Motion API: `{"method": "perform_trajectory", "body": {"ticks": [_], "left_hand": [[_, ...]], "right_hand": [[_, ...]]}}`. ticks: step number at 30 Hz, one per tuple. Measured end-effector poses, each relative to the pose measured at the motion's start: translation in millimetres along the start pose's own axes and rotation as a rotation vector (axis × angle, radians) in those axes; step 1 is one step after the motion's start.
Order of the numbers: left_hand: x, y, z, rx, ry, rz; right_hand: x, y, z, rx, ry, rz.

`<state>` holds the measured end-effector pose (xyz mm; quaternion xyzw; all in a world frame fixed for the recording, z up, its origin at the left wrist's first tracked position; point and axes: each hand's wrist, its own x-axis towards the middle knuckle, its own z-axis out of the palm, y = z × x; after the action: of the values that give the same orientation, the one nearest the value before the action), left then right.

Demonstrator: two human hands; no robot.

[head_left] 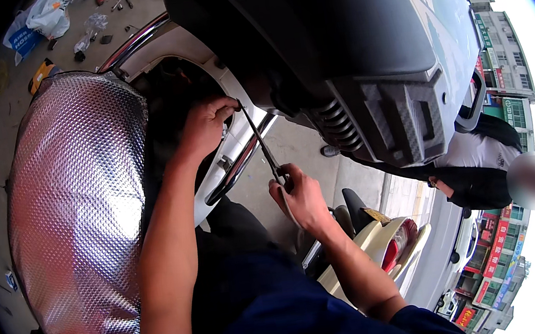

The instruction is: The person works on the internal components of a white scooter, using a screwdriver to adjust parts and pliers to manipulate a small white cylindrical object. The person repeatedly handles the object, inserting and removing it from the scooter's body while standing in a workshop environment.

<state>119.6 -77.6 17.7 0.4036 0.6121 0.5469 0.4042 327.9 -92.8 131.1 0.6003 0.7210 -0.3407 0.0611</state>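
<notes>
Hands are counted as two, both bare. The left hand is narrowed, thumb and finger pinched on the upper end of one dark slender implement; whether a small part is also held there cannot be told. The right hand is curled around the lower end. The implement is thus located between the hands: to the right of and below the left fingertips, and above and to the left of the right hand. Its long axis is slanted steeply, from upper left to lower right. Both hands are in contact, so neither is nearer. One grey strip is seen below the right fingers; its connection to the implement cannot be told.

Behind the implement, one white panel is set around one dark opening. Two chrome rails are seen along the panel, one higher and one lower. To the left, one silver quilted cover is placed; to the upper right, one dark body section with one ribbed part. Farther out, one cream vehicle body, two plastic bags and two other people are counted.
</notes>
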Motion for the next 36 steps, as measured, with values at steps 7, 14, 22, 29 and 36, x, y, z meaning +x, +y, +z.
{"method": "perform_trajectory", "body": {"ticks": [7, 14, 22, 29, 36], "left_hand": [[5.9, -11.7, 3.8, -0.03, -0.027, -0.027], [9.0, -5.7, 4.6, -0.01, -0.066, -0.015], [10.3, -1.2, 6.6, 0.134, -0.085, 0.04], [13.4, -7.0, 9.3, 0.061, -0.07, 0.144], [14.3, -2.9, 12.3, 0.092, -0.07, 0.027]], "right_hand": [[2.8, -10.6, 7.4, 0.077, 0.013, 0.003], [3.1, -7.5, 12.3, 0.258, -0.014, 0.068], [1.4, -4.4, 26.9, 0.682, -0.153, 0.232], [-9.1, -16.3, 25.0, 0.875, -0.187, 0.284], [-7.7, -21.9, 20.4, 0.886, -0.182, 0.3]]}}
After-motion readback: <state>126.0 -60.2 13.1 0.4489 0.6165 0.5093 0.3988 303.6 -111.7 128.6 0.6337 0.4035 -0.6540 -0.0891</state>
